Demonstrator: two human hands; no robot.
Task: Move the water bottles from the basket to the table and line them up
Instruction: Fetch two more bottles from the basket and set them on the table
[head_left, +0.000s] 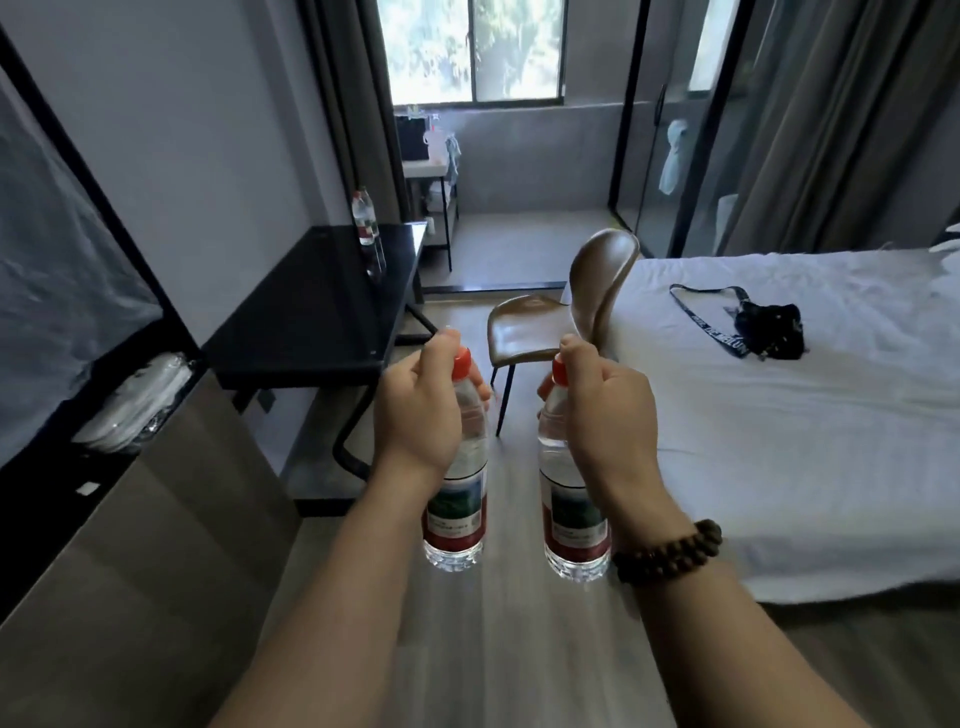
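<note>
Head view: the white bed (779, 415) lies to the right of the black table (322, 322), with a black bag (769, 330) and its strap on the sheet. The table stands along the wall on my left. The brown chair (535, 332) sits between it and the bed, just off the table's near right corner. At the table's far end two water bottles (363, 218) stand upright, one right behind the other.

I hold two more in the air, to the right of the table's near edge. Both are clear, capped in red and hold water up to the shoulder. My left hand (415, 410) curls round the neck of the left bottle (457, 499). My right hand (608, 410), a beaded bracelet (670, 551) at its wrist, grips the neck of the right bottle (571, 514). They hang upright, side by side, not touching.
</note>
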